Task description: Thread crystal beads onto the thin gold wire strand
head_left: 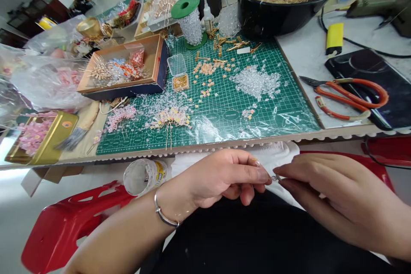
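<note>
Tiny clear bead (275,177) is pinched by L hand (221,177) & R hand (340,192), prob. for fine control, w/ loose beads (257,82) heaped on cutting mat (144,139), seemingly for easy reach.

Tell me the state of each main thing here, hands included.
Left hand, pinching small shiny piece
Right hand, pinching same piece
Small bead case, open
Bead spool, upright
Gold tin, open, holding pink flowers
Black tub, open
Orange-handled scissors, handles apart
Clear beads, heaped loose
</note>
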